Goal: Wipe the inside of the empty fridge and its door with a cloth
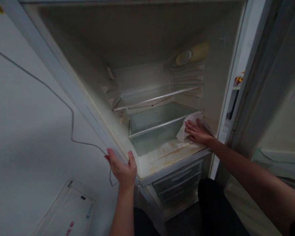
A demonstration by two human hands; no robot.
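Clearly, both hands are at an open fridge (217, 75), one on its frame and one inside. The right hand (198, 132) reaches into the lower right corner, its fingers extended and slightly spread, lying flat on a white cloth (182, 133). That cloth sits bunched under the palm, against the right inner wall near the front, and part of it reaches down toward the fridge floor (166, 161). Brownish-yellow stains mark the floor along the front edge, just beside the cloth.

The left hand (123, 167) grips the left front edge of the fridge, thumb on the inner side and fingers curled around the outside. A thin cord (72, 121) runs down the pale wall and passes behind this hand.

Between the hands, a greenish glass shelf (159, 115) with a light front strip lies low in the compartment, and another shelf (159, 97) spans it above. A yellowish rounded fitting (199, 54) is on the right wall higher up. Below the compartment are clear-fronted drawers (179, 179), near the person's dark-clothed knees (212, 205). The open door (280, 108) stands to the right, beside the right forearm.
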